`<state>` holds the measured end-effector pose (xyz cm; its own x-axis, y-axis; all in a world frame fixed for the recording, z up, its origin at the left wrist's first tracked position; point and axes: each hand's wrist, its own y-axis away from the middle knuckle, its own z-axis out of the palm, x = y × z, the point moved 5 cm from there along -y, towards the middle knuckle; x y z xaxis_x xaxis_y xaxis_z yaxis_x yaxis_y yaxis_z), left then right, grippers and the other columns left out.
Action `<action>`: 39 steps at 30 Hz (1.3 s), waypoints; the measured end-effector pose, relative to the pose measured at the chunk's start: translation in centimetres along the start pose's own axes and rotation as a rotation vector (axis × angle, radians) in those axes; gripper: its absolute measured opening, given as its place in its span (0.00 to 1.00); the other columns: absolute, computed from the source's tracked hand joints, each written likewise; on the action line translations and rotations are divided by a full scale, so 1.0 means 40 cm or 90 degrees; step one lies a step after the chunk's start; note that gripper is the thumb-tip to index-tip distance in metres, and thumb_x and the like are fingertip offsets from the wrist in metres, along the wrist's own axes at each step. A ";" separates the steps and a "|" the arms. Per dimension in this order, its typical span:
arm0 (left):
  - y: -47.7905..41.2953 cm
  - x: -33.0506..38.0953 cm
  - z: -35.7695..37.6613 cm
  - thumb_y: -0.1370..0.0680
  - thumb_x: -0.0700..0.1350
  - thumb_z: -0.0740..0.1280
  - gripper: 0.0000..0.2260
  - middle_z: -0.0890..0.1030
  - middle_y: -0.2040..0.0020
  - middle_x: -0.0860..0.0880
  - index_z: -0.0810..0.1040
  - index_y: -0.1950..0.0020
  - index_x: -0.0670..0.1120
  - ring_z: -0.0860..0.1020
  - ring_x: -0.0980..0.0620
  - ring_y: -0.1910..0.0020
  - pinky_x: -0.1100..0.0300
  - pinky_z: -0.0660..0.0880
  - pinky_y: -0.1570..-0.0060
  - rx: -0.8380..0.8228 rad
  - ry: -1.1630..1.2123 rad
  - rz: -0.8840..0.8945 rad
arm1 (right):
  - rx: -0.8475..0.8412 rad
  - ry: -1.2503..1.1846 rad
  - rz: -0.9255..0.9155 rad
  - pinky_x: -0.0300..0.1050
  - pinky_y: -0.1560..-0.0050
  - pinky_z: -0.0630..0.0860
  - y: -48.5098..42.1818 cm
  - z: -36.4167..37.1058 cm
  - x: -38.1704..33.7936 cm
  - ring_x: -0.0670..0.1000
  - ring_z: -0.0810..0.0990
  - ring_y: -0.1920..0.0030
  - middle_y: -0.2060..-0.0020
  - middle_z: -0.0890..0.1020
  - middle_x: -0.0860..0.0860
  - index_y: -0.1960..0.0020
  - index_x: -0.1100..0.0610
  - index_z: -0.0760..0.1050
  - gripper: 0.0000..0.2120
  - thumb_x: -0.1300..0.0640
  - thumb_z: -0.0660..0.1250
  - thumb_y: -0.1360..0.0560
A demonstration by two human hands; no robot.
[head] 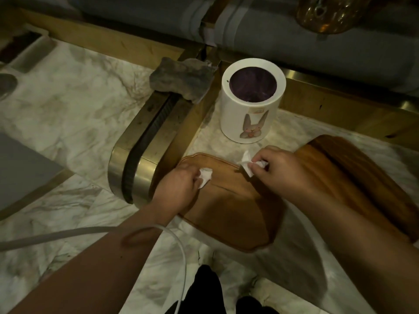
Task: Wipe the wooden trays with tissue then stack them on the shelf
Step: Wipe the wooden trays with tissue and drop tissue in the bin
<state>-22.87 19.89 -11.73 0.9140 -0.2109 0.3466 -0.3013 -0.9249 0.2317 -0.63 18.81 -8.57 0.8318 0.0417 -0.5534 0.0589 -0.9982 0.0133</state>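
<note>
A light brown wooden tray (233, 214) lies flat on the marble floor in the middle of the head view. My left hand (179, 186) presses a crumpled white tissue (205, 177) onto the tray's left far part. My right hand (281, 171) holds a second piece of white tissue (248, 165) at the tray's far right edge. A darker, larger wooden tray (353, 175) lies to the right, partly under my right forearm.
A white cylindrical bin (251, 103) with a rabbit picture stands just beyond the trays. A brass furniture leg (145, 159) with a grey rag (181, 80) on it sits to the left. A white cable (90, 232) crosses my left forearm. Grey upholstery runs along the top.
</note>
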 end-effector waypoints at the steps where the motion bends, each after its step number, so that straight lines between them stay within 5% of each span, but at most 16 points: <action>1: -0.004 -0.002 0.009 0.22 0.49 0.63 0.11 0.79 0.45 0.45 0.76 0.42 0.46 0.77 0.47 0.48 0.55 0.73 0.51 -0.011 -0.001 -0.006 | 0.002 -0.013 -0.003 0.40 0.59 0.65 0.005 0.003 -0.007 0.47 0.73 0.59 0.56 0.81 0.51 0.54 0.56 0.80 0.06 0.54 0.69 0.26; 9: -0.027 0.007 0.015 0.22 0.51 0.61 0.11 0.81 0.46 0.46 0.76 0.43 0.48 0.78 0.46 0.49 0.52 0.76 0.53 -0.026 -0.047 0.012 | 0.032 -0.040 -0.005 0.39 0.62 0.68 0.008 -0.018 -0.049 0.49 0.76 0.59 0.59 0.79 0.50 0.56 0.56 0.79 0.06 0.54 0.68 0.26; 16: -0.052 0.095 -0.133 0.24 0.51 0.64 0.07 0.80 0.58 0.49 0.77 0.55 0.49 0.79 0.46 0.61 0.55 0.73 0.66 0.150 -0.024 0.125 | 0.191 -0.080 -0.058 0.28 0.64 0.66 -0.046 -0.181 -0.113 0.43 0.73 0.63 0.62 0.78 0.50 0.58 0.58 0.79 0.04 0.58 0.72 0.28; 20: -0.101 0.158 -0.267 0.23 0.52 0.64 0.07 0.79 0.60 0.50 0.78 0.55 0.50 0.76 0.51 0.64 0.59 0.68 0.69 0.222 -0.010 0.161 | 0.245 -0.029 -0.061 0.39 0.62 0.66 -0.154 -0.292 -0.132 0.45 0.73 0.60 0.60 0.79 0.50 0.56 0.57 0.80 0.05 0.56 0.70 0.27; 31: -0.271 0.262 -0.412 0.23 0.54 0.63 0.08 0.80 0.55 0.52 0.78 0.50 0.52 0.77 0.51 0.59 0.57 0.71 0.66 0.244 -0.069 0.192 | 0.072 0.109 0.003 0.45 0.57 0.73 -0.298 -0.266 -0.089 0.53 0.78 0.53 0.52 0.79 0.54 0.50 0.57 0.79 0.09 0.54 0.69 0.28; 36: -0.306 0.271 -0.389 0.23 0.53 0.64 0.11 0.80 0.50 0.50 0.78 0.43 0.52 0.78 0.50 0.54 0.57 0.72 0.63 0.214 -0.111 0.198 | 0.000 0.145 0.003 0.49 0.52 0.77 -0.293 -0.254 -0.082 0.53 0.76 0.49 0.45 0.72 0.51 0.38 0.51 0.72 0.24 0.46 0.71 0.32; 39: -0.316 0.279 -0.365 0.24 0.54 0.64 0.20 0.78 0.41 0.48 0.71 0.33 0.52 0.76 0.47 0.45 0.51 0.77 0.53 0.152 -0.102 0.226 | 0.019 0.176 -0.017 0.50 0.46 0.76 -0.272 -0.270 -0.079 0.53 0.74 0.42 0.38 0.71 0.51 0.33 0.49 0.67 0.33 0.41 0.71 0.34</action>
<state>-12.81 33.84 2.50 0.8016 -0.5571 0.2170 -0.5498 -0.8295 -0.0984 2.09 30.03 2.03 0.9494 0.0743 -0.3053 0.0701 -0.9972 -0.0249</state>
